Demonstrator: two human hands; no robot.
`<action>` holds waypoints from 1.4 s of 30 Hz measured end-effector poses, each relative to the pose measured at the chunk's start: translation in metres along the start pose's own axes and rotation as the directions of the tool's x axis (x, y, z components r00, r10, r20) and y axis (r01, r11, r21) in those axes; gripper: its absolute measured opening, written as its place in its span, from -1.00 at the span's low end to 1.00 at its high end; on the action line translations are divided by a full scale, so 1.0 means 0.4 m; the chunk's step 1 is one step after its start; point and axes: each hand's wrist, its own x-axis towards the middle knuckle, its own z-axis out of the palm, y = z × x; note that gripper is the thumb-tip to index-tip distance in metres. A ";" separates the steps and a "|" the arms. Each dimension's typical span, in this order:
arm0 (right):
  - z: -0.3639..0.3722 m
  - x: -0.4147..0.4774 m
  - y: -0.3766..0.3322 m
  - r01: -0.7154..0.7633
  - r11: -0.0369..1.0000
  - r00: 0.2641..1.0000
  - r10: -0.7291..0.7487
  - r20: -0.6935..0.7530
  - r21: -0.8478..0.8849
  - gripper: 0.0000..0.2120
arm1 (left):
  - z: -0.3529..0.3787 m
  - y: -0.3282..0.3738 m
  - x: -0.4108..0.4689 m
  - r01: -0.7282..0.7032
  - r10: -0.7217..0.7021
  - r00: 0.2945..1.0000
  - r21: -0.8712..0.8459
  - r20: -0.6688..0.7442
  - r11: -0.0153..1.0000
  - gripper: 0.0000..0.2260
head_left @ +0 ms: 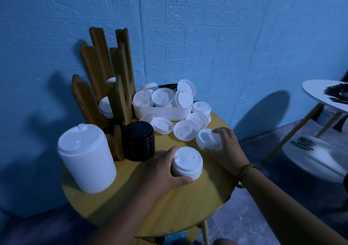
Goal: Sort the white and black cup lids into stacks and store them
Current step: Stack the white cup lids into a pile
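— How far along?
— Past halfway, at a guess. Already built: tall white stack (86, 158) and black stack (138, 141), both upright on the yellow surface (188, 207). Also a few white lids slotted into the wooden holder (123, 60).
— And in hand?
— Left grip (165, 169) wrapped round a short white stack (186, 161) standing on the surface. Right grip (226, 148) pinching one tilted white lid (207, 138) just beside it.
— Left to do?
— Loose white lids (183, 132) lying beyond both grips, more heaped in the white tub (162, 112). Big stacks apparently not stored yet.
— Anything in the way?
— Black stack and holder crowding the left. Second table (323, 97) well apart on the right.
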 end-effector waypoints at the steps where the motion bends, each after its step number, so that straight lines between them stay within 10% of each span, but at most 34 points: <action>1: 0.003 0.005 -0.002 -0.025 1.000 1.000 0.025 0.014 0.005 -0.29 | -0.002 0.001 -0.002 -0.002 0.002 1.000 0.001 -0.001 1.000 -0.11; 12: -0.013 -0.003 -0.006 -0.084 0.932 0.996 0.071 0.050 0.353 -0.27 | -0.004 0.004 -0.003 0.035 -0.035 0.999 -0.017 0.018 0.999 -0.09; 18: -0.052 -0.101 -0.097 0.078 0.968 0.997 -0.079 -0.009 0.239 -0.12 | -0.011 0.013 -0.006 0.049 -0.049 0.999 0.014 0.016 0.999 -0.20; 25: 0.014 -0.164 -0.192 0.044 0.999 0.970 -0.041 0.238 -0.008 0.00 | -0.036 0.017 -0.015 0.032 -0.036 0.994 0.035 0.107 0.999 -0.21; 37: 0.051 -0.173 -0.229 0.043 0.996 0.968 -0.059 0.244 0.073 0.16 | -0.031 0.004 -0.034 0.026 -0.029 0.995 0.033 0.100 0.999 -0.23; 42: 0.025 -0.162 -0.209 0.091 0.991 0.934 -0.120 0.336 0.100 -0.10 | -0.028 0.010 -0.031 0.037 -0.042 0.995 0.056 0.085 0.998 -0.18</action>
